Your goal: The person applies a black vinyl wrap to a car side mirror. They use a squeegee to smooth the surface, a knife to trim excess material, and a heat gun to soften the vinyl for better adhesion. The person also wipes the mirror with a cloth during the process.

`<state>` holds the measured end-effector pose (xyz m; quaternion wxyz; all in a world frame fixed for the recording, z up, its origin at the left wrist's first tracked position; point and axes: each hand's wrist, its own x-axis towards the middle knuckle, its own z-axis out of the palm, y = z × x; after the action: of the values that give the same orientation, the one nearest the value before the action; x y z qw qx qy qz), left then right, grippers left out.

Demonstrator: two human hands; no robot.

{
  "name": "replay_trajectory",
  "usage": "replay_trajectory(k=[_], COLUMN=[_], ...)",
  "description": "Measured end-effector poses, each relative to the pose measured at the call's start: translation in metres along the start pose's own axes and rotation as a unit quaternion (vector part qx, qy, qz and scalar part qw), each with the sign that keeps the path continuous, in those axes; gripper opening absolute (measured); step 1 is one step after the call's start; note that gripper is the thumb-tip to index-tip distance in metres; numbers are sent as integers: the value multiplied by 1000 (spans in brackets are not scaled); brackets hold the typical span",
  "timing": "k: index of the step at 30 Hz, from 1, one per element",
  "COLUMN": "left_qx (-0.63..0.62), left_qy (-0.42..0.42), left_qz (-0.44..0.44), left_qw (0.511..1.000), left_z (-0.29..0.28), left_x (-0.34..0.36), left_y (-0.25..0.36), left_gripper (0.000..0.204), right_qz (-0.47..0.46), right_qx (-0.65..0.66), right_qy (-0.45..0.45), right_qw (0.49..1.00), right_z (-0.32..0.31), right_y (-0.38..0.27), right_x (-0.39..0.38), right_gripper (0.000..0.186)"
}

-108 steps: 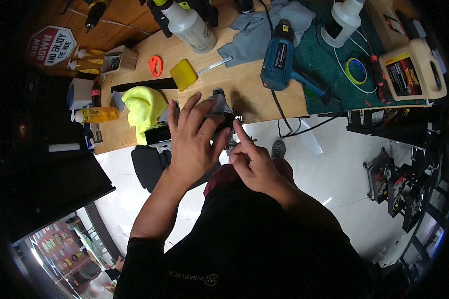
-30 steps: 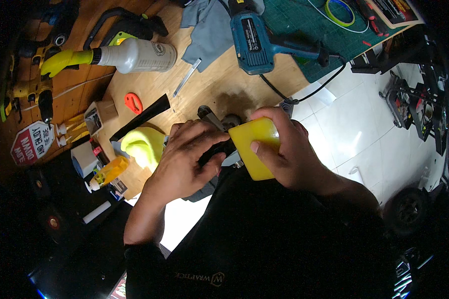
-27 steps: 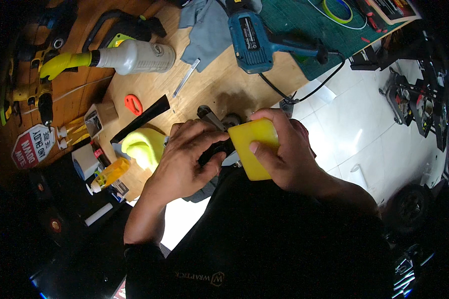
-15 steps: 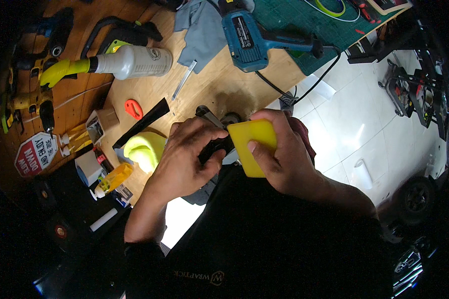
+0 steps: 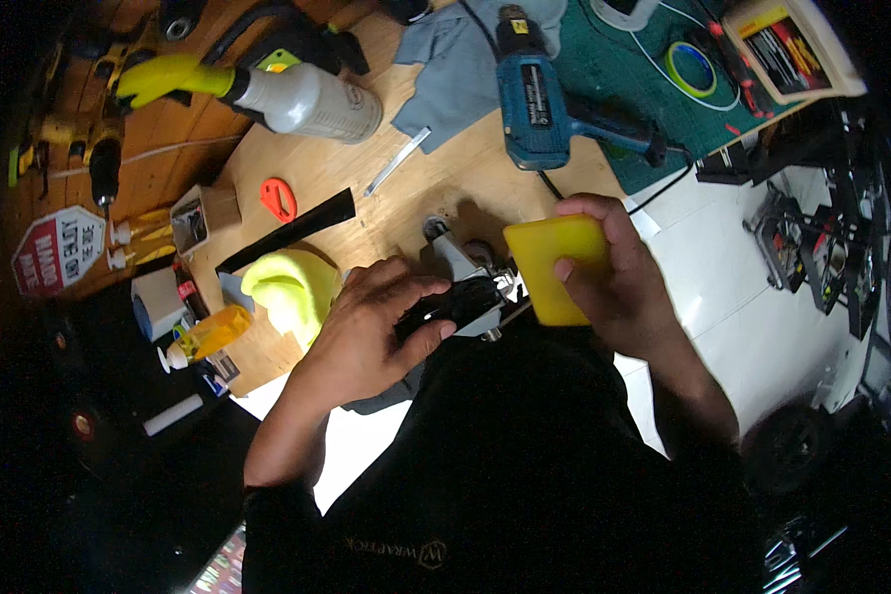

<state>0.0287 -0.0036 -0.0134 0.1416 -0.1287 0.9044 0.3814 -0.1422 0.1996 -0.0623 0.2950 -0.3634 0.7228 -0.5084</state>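
Observation:
In my right hand point(image 5: 626, 287) is a flat yellow squeegee point(image 5: 544, 272), gripped with the thumb on its near face. My left hand point(image 5: 364, 325) closes its fingers and thumb round a glossy black part point(image 5: 473, 297) with grey metal arms, held close to my body at the bench edge. What this part belongs to I cannot make out. The squeegee stands just right of it, with a gap between them. A bright lime cloth point(image 5: 292, 292) lies by my left wrist, beside a black strip point(image 5: 292, 233).
On the wooden bench point(image 5: 376, 218) lie a red cutter point(image 5: 278, 199), a thin silver knife point(image 5: 398, 160), a grey cloth point(image 5: 445, 74) and a spray bottle point(image 5: 317, 104). Farther back a blue heat gun point(image 5: 535, 114) rests near a green cutting mat point(image 5: 629, 79), its cable hanging down.
My right hand has moved right with the squeegee, away from the black part, uncovering its metal end. My left hand keeps its hold. The whole view has shifted.

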Motion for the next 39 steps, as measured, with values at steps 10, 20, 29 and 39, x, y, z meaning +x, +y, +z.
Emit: replay_trajectory(k=[10,20,29,39], left_qx=[13,-13,-32,-273], left_qy=[25,109,66,-124], left_qz=[-25,18,9,-105], left_qw=[999,994,997,948], left_z=[-6,6,4,-12], left_x=[-37,-49,-40,-12], left_y=[-13,-20,-25,-55], left_gripper=[39,45,46,22], right_qz=[-123,-97,-39,-114], right_qx=[-219,-252,-270,-260], right_qy=[-411,-513,-573,-591], right_qw=[876,815,773,755], right_z=[1,34,55,59], right_y=[-48,-70,-77,-66], right_x=[96,132,147,152], right_gripper=[32,31,34,31])
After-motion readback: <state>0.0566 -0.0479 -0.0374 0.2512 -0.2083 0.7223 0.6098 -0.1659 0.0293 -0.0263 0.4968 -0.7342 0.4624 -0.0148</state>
